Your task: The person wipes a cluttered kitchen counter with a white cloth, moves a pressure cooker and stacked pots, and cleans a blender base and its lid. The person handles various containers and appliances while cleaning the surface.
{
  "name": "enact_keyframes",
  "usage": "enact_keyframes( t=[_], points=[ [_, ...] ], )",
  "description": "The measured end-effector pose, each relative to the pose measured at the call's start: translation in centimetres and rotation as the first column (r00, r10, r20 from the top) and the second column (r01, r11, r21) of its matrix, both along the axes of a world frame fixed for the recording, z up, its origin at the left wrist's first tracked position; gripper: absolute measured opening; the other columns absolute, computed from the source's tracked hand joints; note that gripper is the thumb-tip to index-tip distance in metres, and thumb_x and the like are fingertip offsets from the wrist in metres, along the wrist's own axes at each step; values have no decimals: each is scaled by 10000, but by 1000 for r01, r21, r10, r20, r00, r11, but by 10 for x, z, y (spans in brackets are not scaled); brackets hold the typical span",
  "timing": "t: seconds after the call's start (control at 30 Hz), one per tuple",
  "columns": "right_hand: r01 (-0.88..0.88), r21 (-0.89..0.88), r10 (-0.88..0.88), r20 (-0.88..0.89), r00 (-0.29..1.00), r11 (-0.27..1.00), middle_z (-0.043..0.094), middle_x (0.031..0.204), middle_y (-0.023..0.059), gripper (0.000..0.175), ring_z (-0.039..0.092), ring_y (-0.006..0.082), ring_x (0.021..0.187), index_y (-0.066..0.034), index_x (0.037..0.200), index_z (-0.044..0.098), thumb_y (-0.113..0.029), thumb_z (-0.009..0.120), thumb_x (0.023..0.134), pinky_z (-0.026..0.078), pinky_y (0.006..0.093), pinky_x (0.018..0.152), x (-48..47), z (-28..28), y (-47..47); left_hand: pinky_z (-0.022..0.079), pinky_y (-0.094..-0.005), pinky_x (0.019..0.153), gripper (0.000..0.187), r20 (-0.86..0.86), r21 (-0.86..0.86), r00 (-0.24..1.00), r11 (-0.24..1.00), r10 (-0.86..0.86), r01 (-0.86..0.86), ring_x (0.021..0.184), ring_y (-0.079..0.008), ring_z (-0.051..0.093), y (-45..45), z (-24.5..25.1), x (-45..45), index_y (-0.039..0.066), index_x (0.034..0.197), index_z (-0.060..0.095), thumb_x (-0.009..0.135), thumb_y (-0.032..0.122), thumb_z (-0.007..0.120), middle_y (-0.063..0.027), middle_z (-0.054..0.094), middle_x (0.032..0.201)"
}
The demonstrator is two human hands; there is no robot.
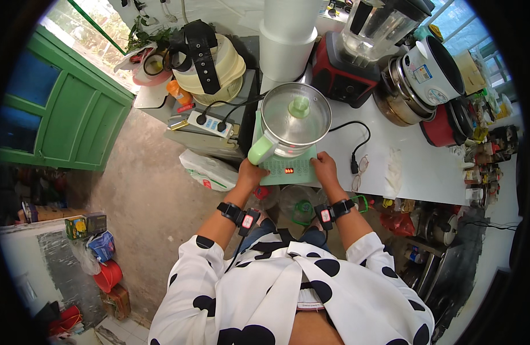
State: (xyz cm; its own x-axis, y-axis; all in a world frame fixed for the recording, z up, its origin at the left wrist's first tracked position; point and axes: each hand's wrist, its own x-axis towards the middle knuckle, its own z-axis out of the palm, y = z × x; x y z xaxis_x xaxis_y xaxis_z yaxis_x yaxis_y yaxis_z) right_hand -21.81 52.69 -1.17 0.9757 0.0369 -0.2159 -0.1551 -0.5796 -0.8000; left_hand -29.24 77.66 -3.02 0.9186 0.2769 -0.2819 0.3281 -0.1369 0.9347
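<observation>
A glass electric kettle point(273, 125) with a clear lid, a metal rim and a pale green handle stands on a light green heating base point(291, 177). Red characters glow on the base's front panel, among several printed symbols. My left hand point(250, 176) grips the base's front left corner, below the kettle handle, with the thumb on top. On the opposite side, my right hand point(325, 169) holds the right edge, its thumb also on top. Fingers beneath the base are hidden. The base's front edge lies at the front edge of the white table point(377, 172).
A black power cord point(355, 155), eyeglasses point(360, 172) and a crumpled white cloth point(393, 172) lie to the right. Behind are a white cylindrical container point(288, 47) and a red-based blender point(344, 69). Stacked pots point(403, 92) stand right; a power strip point(211, 124) lies left. Bottles point(299, 202) sit below.
</observation>
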Motion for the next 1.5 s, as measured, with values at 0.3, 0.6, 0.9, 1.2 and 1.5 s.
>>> enact_keyframes(
  t=[0.3,0.6,0.9,1.2,1.5],
  points=[
    [-10,-10,10,43,999,1000,611,777,237,228,596,426,738,14,851,561,-211,591,859,454,476,665,-43,10,4,537,-333,672,513,-135,-150,990,989,-28,8,799,-204,659,-1,6,-54,-2,1123,596,640,-58,760,-105,678,940],
    [13,-50,-7,117,993,999,619,815,227,205,597,434,774,-10,899,572,-213,545,895,453,505,678,-48,18,8,592,-402,737,388,-290,-509,957,849,-12,-143,944,-279,667,-17,29,-78,3,1153,591,775,-49,658,-123,655,1043],
    [41,24,-44,139,989,999,583,791,198,178,562,441,765,-42,851,517,-208,526,916,423,525,646,-62,16,17,561,-394,855,424,-318,-696,937,707,-145,-127,983,-245,645,-3,19,-79,29,1174,585,765,-58,655,-88,642,1085],
    [-62,-88,68,69,995,994,609,820,191,190,582,434,793,-48,854,532,-232,524,904,443,534,667,-67,24,20,514,-414,964,488,-307,-708,948,685,-82,-170,1079,-265,614,-13,27,-82,11,1225,562,749,-77,626,-107,623,1178],
    [162,-241,-68,356,932,957,631,919,146,369,621,347,836,-31,1087,593,-243,672,796,512,432,703,-47,78,-96,505,-436,990,554,-317,-733,948,627,29,-264,1110,-297,599,-21,19,-85,6,1268,536,727,-95,599,-134,605,1215]
  ],
)
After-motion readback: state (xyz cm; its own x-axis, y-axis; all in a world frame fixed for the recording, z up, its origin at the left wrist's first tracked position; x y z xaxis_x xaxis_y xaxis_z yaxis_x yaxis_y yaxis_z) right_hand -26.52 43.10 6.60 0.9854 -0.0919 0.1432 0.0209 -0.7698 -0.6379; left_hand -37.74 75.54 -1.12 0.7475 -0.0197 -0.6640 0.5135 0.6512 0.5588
